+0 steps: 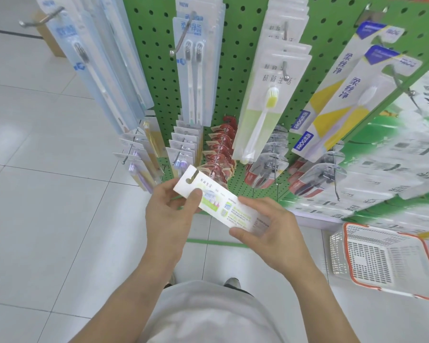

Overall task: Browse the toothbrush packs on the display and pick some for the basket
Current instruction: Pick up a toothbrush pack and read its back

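Toothbrush pack (pixel 221 201), a white card with green print, lay across the centre of the frame, held between both hands with its printed back turned up toward the camera, a position that suited reading the text before deciding. The left hand (pixel 169 214) pinched the hanger-hole end, thumb on top and fingers beneath. The right hand (pixel 265 229) gripped the opposite end, thumb along the near edge and fingers curled round the far edge, which kept the card flat and steady. Behind the hands stood the green pegboard display (pixel 243 78), filling the upper centre of the frame, with further packs hanging in rows on metal hooks; a matching pack with a yellow-green brush (pixel 265 112) hung right of centre. The basket (pixel 384 263), white with an orange rim, sat on the tiled floor (pixel 47 194) at the lower right, well apart from the hands; its contents could not be judged. The pack had not yet been placed there.
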`<move>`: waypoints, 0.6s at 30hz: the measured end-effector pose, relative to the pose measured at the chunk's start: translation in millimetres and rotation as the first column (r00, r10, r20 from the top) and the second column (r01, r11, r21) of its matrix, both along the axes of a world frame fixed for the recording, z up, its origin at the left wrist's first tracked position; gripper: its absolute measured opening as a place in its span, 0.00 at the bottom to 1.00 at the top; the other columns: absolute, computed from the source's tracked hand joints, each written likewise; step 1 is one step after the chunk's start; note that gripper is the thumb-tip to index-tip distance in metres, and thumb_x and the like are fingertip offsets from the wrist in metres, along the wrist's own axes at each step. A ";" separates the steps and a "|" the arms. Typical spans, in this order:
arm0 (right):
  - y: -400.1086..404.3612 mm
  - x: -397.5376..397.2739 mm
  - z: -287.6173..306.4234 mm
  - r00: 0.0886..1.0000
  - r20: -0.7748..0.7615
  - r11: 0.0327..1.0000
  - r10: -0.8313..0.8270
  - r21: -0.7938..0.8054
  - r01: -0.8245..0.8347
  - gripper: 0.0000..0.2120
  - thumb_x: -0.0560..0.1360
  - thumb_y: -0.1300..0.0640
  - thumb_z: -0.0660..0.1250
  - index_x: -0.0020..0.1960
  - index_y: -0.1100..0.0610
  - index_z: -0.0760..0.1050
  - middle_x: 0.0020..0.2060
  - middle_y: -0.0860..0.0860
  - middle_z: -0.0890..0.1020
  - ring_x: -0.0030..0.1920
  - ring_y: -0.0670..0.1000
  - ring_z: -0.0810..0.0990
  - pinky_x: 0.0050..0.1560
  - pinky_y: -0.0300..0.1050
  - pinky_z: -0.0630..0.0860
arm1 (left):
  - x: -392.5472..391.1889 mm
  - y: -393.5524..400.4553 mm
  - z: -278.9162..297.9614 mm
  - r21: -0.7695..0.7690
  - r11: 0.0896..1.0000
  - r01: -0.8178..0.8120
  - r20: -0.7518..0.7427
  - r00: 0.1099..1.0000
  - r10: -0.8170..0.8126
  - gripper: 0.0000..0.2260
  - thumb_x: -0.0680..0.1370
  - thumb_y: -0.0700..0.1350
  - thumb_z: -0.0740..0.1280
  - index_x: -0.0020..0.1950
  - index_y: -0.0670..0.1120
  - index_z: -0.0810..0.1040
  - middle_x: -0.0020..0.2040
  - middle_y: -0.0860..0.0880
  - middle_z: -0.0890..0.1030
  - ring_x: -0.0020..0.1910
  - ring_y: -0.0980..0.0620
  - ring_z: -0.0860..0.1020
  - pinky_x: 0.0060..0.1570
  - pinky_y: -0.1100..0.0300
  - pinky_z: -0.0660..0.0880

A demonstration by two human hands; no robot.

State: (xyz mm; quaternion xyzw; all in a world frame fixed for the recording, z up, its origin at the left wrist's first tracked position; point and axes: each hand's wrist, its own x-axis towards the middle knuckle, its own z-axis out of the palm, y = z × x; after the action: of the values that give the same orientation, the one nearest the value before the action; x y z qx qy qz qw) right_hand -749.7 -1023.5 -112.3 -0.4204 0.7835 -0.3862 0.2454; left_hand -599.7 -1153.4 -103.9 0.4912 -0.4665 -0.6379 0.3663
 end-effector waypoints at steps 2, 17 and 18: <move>1.3 -0.8 3.0 0.999 -0.051 1.000 0.016 -0.016 -0.017 0.28 0.66 0.54 0.83 0.64 0.45 0.81 0.55 0.37 0.79 0.57 0.37 0.77 0.55 0.25 0.67 | 2.9 0.4 -2.1 -0.067 0.998 -0.007 0.046 0.999 0.010 0.18 0.73 0.36 0.76 0.59 0.48 0.76 0.51 0.49 0.86 0.46 0.52 0.85 0.46 0.56 0.82; 8.7 -29.3 -1.7 0.999 -0.019 0.977 -0.035 0.209 0.039 0.12 0.69 0.47 0.80 0.45 0.44 0.78 0.45 0.42 0.79 0.47 0.41 0.76 0.44 0.35 0.69 | 9.7 0.8 -3.2 -0.105 0.993 -0.048 0.075 0.996 0.056 0.15 0.72 0.34 0.77 0.52 0.49 0.78 0.48 0.51 0.85 0.40 0.54 0.86 0.35 0.64 0.80; 9.9 -31.2 -4.5 0.996 0.056 0.977 -0.069 0.208 0.056 0.11 0.69 0.48 0.80 0.44 0.44 0.78 0.44 0.43 0.79 0.46 0.41 0.77 0.43 0.38 0.70 | 10.5 -0.1 -3.9 -0.111 0.992 -0.051 0.086 0.994 0.061 0.15 0.72 0.35 0.78 0.51 0.49 0.78 0.48 0.51 0.85 0.39 0.54 0.86 0.35 0.65 0.80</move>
State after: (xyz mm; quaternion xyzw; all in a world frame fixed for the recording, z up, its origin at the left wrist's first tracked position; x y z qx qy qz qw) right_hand -780.9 -1013.6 -116.8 -0.3557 0.8240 -0.3235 0.2997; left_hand -589.2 -1153.6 -107.9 0.5115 -0.5024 -0.5784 0.3891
